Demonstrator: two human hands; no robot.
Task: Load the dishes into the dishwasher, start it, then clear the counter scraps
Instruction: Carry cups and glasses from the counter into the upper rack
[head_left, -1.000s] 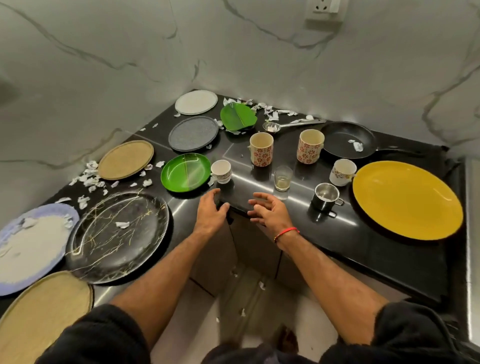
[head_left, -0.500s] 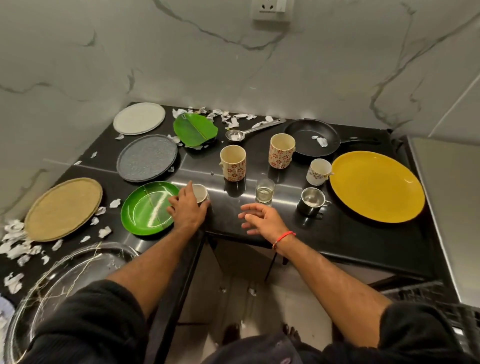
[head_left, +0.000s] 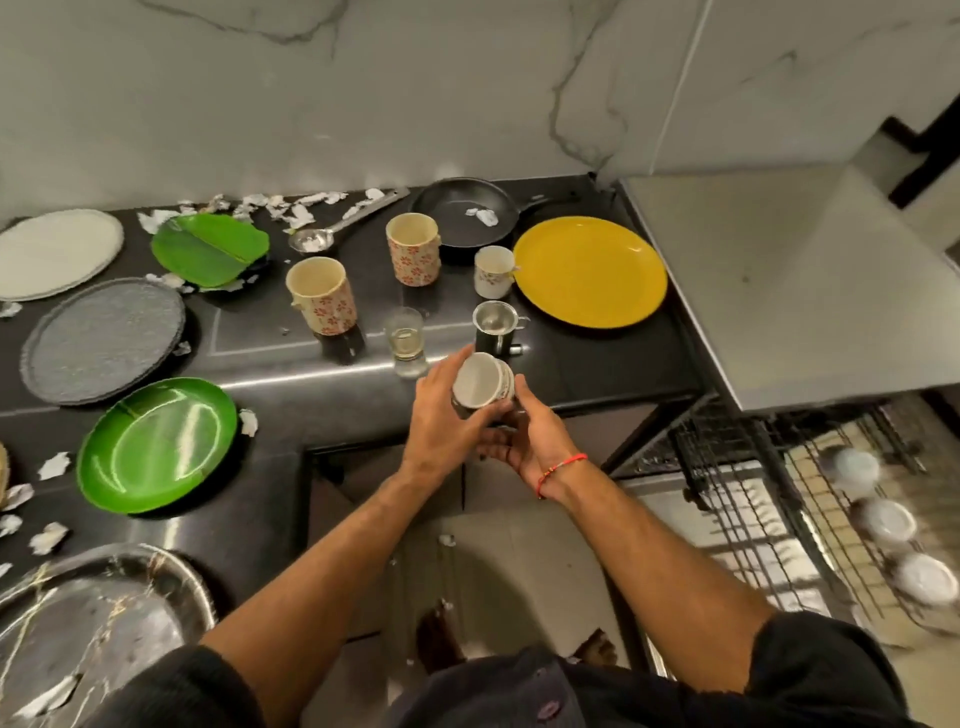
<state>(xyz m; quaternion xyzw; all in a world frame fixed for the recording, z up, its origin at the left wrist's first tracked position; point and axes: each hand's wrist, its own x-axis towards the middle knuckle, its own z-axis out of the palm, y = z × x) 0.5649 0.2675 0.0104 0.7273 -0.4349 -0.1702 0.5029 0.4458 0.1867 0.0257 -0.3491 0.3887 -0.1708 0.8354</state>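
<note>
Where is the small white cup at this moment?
Head view, centre: the small white cup is held off the counter between the left hand and right hand, just before the steel mug.

— yellow plate (head_left: 589, 273), two green plates (head_left: 156, 444), speckled grey plate (head_left: 103, 340).
— red flowers on cream mugs (head_left: 322, 296), black pan (head_left: 465, 210), gold veins across black plate (head_left: 98, 623), red wrist thread (head_left: 561, 470).

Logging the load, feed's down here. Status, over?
Left hand grips small cup, right hand cupping beneath. Cup off counter, rack open at right. Path clear.
</note>
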